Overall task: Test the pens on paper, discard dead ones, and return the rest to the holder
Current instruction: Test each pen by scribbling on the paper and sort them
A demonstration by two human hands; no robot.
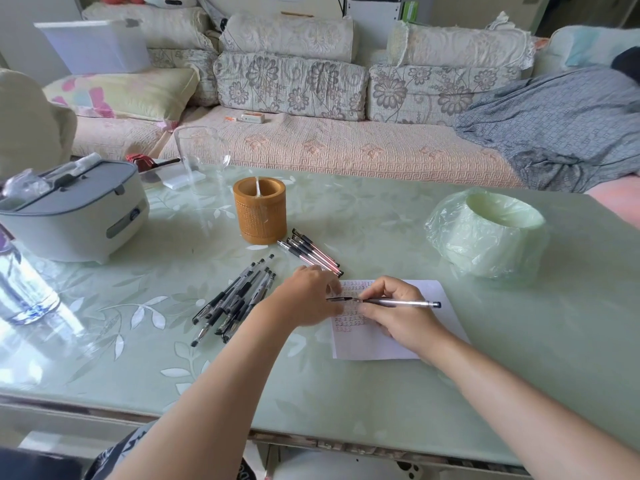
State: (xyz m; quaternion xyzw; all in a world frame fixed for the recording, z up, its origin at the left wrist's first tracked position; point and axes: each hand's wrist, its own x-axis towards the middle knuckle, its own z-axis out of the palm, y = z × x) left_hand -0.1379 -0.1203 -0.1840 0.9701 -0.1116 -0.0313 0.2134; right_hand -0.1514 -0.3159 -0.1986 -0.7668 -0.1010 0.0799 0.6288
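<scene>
My right hand (398,311) grips a clear pen (401,302) that lies level over the white paper (429,327). My left hand (308,297) pinches the pen's black cap (338,299) at its left end. Rows of red test marks cover the paper's left part. A pile of several black pens (235,299) lies left of my left hand. Several red pens (311,252) lie in a row behind my hands. The brown woven holder (259,211) stands behind them with one white stick inside.
A small bin lined with a green plastic bag (491,233) sits at the right. A grey and white appliance (72,209) stands at the left, a clear glass (201,157) behind the holder, a bottle (20,285) at the far left edge. A sofa runs behind the table.
</scene>
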